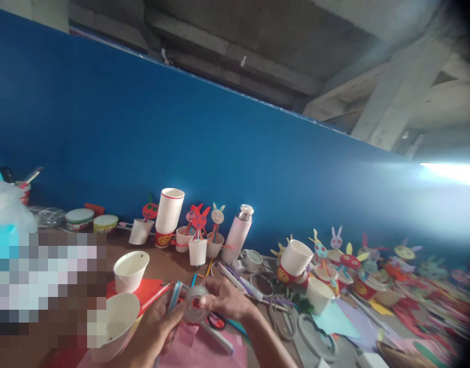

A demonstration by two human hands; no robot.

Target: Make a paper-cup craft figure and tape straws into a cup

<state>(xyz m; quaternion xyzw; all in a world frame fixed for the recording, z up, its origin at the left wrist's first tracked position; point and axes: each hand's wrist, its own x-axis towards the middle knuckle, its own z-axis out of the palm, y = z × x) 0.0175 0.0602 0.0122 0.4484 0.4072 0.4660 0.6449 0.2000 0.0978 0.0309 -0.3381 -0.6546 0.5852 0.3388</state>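
Between my two hands is a roll of clear tape point(195, 305). My left hand point(156, 323) is closed on its near left side, thumb against the roll. A small blue-and-white striped piece point(175, 296) shows by the left fingers; its kind I cannot make out. My right hand point(229, 297) grips the roll from the right, with thumb and fingers pinched at its edge. Below the hands lie pink paper point(204, 352), a white marker-like stick point(218, 338) and scissors point(216, 321) with dark handles, partly hidden.
Two white paper cups point(131, 273) stand left of my hands beside red paper. Farther back are a stack of cups point(169, 214), cups with paper rabbit figures point(197, 250) and a pink thermos point(237, 235). Craft scraps, tape rings and more cup figures point(327, 271) crowd the right.
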